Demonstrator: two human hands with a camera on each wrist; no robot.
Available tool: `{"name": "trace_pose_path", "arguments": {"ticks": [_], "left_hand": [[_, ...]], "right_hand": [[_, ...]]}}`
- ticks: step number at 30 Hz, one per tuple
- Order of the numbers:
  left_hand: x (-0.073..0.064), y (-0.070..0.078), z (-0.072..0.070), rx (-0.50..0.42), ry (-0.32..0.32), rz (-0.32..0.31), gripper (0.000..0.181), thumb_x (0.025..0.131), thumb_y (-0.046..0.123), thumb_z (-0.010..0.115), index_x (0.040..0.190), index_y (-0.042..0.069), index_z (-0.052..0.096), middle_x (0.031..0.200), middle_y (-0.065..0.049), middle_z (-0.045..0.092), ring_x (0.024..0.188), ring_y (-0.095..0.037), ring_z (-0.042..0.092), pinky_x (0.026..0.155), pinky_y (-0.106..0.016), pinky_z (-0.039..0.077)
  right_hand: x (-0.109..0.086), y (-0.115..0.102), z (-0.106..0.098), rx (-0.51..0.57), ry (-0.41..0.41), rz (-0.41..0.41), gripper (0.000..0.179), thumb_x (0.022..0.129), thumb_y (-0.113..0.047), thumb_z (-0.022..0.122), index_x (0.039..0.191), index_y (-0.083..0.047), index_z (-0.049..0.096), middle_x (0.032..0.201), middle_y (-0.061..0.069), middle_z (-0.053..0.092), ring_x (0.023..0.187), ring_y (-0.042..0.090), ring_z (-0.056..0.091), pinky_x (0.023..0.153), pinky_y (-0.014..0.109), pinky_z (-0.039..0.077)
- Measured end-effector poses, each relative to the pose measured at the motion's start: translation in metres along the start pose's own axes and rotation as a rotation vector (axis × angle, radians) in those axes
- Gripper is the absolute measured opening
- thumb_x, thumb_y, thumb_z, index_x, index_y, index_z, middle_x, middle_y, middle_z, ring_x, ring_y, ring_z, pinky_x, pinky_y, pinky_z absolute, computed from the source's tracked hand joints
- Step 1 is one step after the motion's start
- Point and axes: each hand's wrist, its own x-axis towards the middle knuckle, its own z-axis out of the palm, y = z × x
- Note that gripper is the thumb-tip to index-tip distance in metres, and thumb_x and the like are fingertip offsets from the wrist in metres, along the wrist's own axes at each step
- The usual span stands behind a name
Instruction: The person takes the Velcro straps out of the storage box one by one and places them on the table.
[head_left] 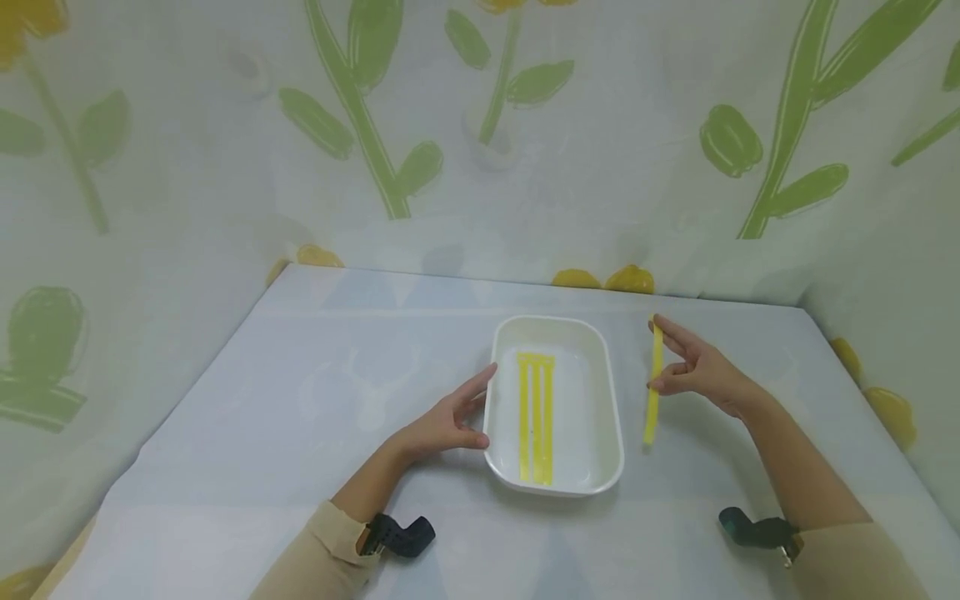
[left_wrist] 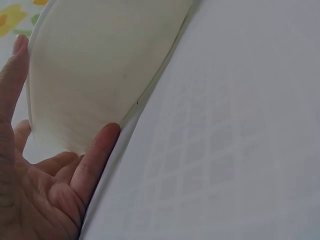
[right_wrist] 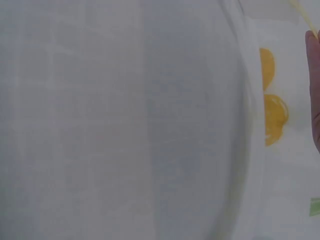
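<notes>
A white rectangular tray (head_left: 592, 417) with rounded corners stands on the table. Several thin yellow strips (head_left: 524, 417) lie side by side on its floor, with a short yellow band across their far ends. Against the tray's left wall rests my left hand (head_left: 446, 423), its fingers spread along the side; the left wrist view shows the fingertips at the outer wall (left_wrist: 105, 75). To the right of the tray, my right hand (head_left: 701, 371) holds one long yellow strip (head_left: 651, 421) with the fingertips near its far end and the thumb around its middle.
The table (head_left: 300, 433) has a pale patterned cover, and its far edge meets a curtain (head_left: 600, 183) printed with green leaves and yellow flowers. More of the same fabric hangs at both sides. Black devices (head_left: 401, 536) are strapped to both wrists.
</notes>
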Motion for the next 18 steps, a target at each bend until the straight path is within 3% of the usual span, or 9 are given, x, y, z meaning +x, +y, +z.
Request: {"name": "trace_pose_path", "arguments": {"ticks": [6,12,18], "left_hand": [[0.0,0.0,0.0,-0.019,0.0,-0.003,0.103,0.077,0.024,0.079,0.153,0.021,0.01,0.16,0.005,0.004,0.144,-0.032,0.016,0.097,-0.036,0.046],[0.0,0.0,0.0,0.009,0.007,-0.015,0.101,0.078,0.022,0.078,0.153,0.022,0.011,0.16,0.007,0.005,0.144,-0.029,0.017,0.102,-0.039,0.041],[0.001,-0.001,0.0,0.008,0.007,-0.016,0.1,0.078,0.024,0.078,0.153,0.025,0.012,0.159,0.007,0.006,0.144,-0.028,0.017,0.1,-0.038,0.043]], "right_hand": [[0.003,0.009,0.013,-0.027,-0.035,0.038,0.103,0.079,-0.005,0.074,0.153,-0.016,0.003,0.159,0.013,0.003,0.075,0.013,0.065,0.079,0.022,0.053],[0.006,0.016,0.022,-0.093,-0.041,0.048,0.1,0.079,-0.008,0.075,0.153,-0.016,0.008,0.158,0.017,0.007,0.071,0.013,0.061,0.073,0.02,0.052],[0.006,0.024,0.026,-0.131,-0.045,0.003,0.101,0.076,-0.005,0.076,0.153,-0.014,0.01,0.156,0.021,0.009,0.071,0.011,0.058,0.066,0.021,0.051]]}}
